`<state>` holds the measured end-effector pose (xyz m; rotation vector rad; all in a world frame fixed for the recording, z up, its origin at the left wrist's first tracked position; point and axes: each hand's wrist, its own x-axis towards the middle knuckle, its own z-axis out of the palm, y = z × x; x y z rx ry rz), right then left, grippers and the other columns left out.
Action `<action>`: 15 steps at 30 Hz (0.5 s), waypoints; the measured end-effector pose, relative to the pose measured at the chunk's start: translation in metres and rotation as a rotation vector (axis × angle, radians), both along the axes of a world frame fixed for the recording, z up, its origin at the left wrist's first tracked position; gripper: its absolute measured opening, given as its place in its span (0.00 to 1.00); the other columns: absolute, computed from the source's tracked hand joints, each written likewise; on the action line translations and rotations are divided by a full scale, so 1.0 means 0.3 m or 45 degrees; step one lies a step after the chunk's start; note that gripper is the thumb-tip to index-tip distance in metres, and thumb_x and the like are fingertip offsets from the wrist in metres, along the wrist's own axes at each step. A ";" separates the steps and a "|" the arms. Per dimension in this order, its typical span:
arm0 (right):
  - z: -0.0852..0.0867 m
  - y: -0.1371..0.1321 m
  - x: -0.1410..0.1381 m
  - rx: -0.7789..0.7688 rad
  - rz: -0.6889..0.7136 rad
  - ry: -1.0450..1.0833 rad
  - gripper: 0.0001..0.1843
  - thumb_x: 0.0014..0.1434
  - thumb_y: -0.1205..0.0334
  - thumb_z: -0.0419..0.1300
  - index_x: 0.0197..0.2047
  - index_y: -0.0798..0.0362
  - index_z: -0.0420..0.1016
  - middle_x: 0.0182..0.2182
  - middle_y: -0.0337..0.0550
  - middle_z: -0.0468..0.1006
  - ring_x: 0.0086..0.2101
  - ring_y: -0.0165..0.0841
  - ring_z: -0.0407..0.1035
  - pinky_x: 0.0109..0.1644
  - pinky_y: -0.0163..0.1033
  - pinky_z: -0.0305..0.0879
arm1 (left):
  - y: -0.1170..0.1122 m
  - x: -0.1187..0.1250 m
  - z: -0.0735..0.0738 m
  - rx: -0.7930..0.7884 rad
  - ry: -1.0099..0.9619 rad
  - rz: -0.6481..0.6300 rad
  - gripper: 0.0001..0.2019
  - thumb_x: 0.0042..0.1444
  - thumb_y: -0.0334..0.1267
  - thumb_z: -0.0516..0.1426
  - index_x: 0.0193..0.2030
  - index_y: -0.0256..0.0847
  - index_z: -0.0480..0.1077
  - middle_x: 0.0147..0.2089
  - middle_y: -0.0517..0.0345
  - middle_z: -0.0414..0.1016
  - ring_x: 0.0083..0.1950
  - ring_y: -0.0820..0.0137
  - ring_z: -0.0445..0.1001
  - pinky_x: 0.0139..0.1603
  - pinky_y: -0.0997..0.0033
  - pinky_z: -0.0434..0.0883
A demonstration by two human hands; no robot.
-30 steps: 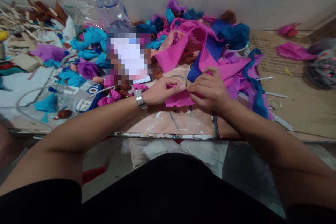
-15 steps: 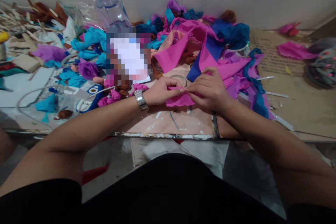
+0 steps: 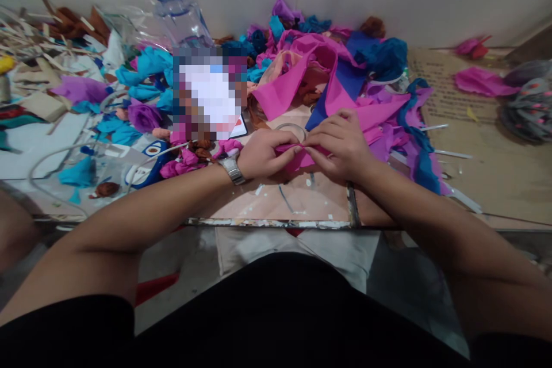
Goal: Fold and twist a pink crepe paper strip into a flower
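Between my hands is a small piece of pink crepe paper (image 3: 301, 161), held just above the table near its front edge. My left hand (image 3: 264, 153), with a metal watch (image 3: 232, 169) on the wrist, pinches the paper between thumb and curled fingers. On the other side, my right hand (image 3: 340, 146) has its thumb and fingertips closed on the same piece. The two sets of fingertips nearly meet at the paper's upper edge. Just behind them lies a ring-shaped roll (image 3: 292, 127), partly covered by my hands. Larger pink crepe paper strips (image 3: 280, 94) spread beyond it.
A clear bottle (image 3: 181, 17) with a white cap stands at the back, left of centre. In front of it is a phone (image 3: 240, 126), mostly blurred out. Twisted blue paper (image 3: 149, 63) lies left, and cardboard (image 3: 487, 155) right. A cable (image 3: 32, 164) loops at the left.
The pink paper between my hands now looks more folded, and less of it hangs below my fingers. My left hand has turned slightly, while both hands stay in nearly the same place.
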<state>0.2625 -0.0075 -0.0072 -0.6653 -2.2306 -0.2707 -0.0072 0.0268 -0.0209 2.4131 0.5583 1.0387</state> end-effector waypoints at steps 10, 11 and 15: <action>-0.012 -0.002 -0.012 -0.057 0.009 0.013 0.02 0.81 0.63 0.67 0.53 0.51 0.79 0.50 0.36 0.85 0.52 0.37 0.70 0.65 0.50 0.55 | -0.002 0.003 -0.017 0.547 0.077 0.103 0.10 0.80 0.39 0.59 0.47 0.39 0.80 0.38 0.60 0.83 0.36 0.75 0.78 0.38 0.70 0.68; -0.011 -0.002 -0.013 -0.059 0.011 0.016 0.02 0.81 0.63 0.67 0.53 0.52 0.79 0.50 0.37 0.85 0.52 0.37 0.70 0.65 0.50 0.55 | -0.001 0.004 -0.018 0.575 0.079 0.110 0.10 0.80 0.39 0.59 0.47 0.39 0.80 0.38 0.60 0.82 0.36 0.75 0.78 0.38 0.70 0.68; -0.009 -0.003 -0.014 -0.068 0.010 0.004 0.02 0.81 0.63 0.66 0.52 0.52 0.79 0.49 0.37 0.85 0.52 0.37 0.70 0.64 0.50 0.56 | 0.001 0.008 -0.020 0.658 0.073 0.121 0.10 0.80 0.36 0.57 0.47 0.40 0.78 0.38 0.61 0.81 0.36 0.75 0.78 0.36 0.70 0.68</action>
